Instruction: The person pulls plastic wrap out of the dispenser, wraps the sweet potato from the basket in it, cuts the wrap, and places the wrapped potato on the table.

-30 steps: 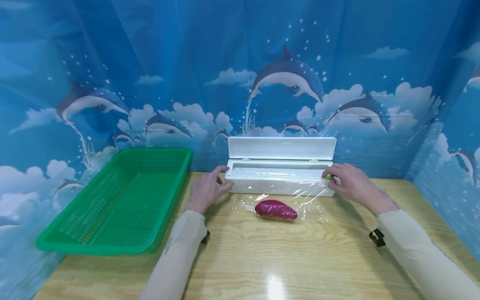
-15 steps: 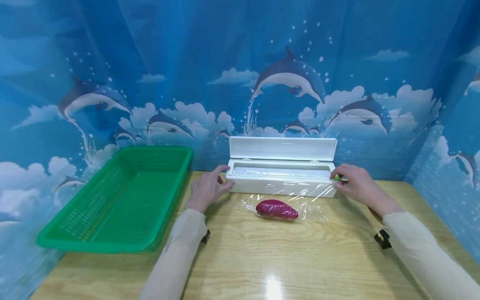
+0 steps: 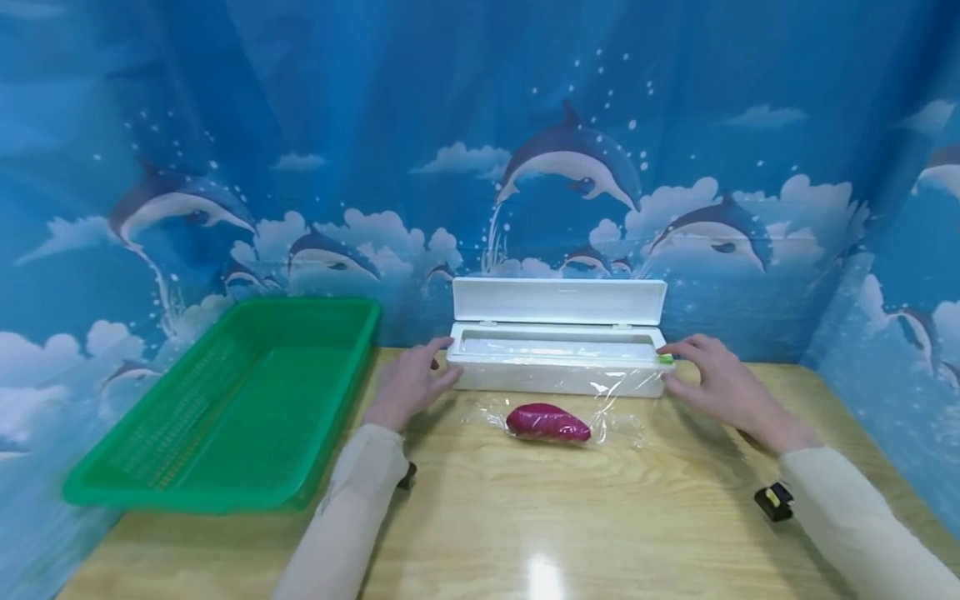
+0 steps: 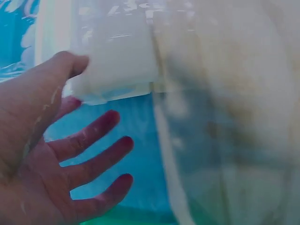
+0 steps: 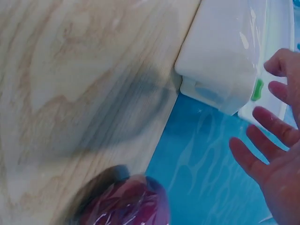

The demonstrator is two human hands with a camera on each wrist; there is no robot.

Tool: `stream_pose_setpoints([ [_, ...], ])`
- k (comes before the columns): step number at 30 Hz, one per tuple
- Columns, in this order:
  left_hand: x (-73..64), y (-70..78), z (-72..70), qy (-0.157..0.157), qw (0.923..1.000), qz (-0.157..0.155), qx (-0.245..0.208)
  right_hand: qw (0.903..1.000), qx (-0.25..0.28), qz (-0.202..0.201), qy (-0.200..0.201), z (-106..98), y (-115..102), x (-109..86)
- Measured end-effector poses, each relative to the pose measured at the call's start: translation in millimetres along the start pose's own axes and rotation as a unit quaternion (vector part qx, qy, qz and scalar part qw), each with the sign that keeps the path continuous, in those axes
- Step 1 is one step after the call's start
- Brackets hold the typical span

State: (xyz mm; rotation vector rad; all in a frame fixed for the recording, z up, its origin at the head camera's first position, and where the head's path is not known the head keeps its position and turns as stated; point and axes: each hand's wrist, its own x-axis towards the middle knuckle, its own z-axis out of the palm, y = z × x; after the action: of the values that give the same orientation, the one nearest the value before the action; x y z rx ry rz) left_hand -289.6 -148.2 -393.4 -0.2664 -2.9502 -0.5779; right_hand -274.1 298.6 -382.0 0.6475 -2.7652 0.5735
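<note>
A long white cling film dispenser box stands at the back of the table, its lid raised and a roll of film inside. Clear film hangs over its front and lies around a purple sweet potato. My left hand touches the box's left end with thumb and index finger, the others spread. At the right end my right hand is spread beside a small green slider, with thumb and index finger apart. Whether a fingertip still touches the slider, I cannot tell.
A green plastic basket stands on the left of the wooden table. Behind the table hangs a blue dolphin-print curtain. Black wrist devices sit below both forearms.
My right hand has slid the green slider a little to the right, to the end of the box, and its thumb and index finger have parted. My left hand stays at the left end.
</note>
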Motion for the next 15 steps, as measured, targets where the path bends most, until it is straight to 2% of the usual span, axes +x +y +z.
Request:
stream_pose_setpoints([
  [3, -4.4, 5.4, -4.0, 0.014, 0.9999, -0.003, 0.007, 0.9985, -0.032, -0.037, 0.025, 6, -6, 4.4],
  [7, -2.4, 19.7, -2.7, 0.042, 0.9985, 0.036, -0.008, 0.9914, -0.061, -0.084, 0.079, 15, -7, 12.1],
  [11, 1.4, 30.2, 1.6, 0.053, 0.9959, 0.073, -0.011, 0.988, -0.045, -0.102, 0.106, 22, -7, 16.4],
  [15, 2.5, 32.3, 4.0, 0.066, 0.9948, 0.078, 0.003, 0.9828, -0.033, -0.132, 0.125, 28, -9, 16.9],
])
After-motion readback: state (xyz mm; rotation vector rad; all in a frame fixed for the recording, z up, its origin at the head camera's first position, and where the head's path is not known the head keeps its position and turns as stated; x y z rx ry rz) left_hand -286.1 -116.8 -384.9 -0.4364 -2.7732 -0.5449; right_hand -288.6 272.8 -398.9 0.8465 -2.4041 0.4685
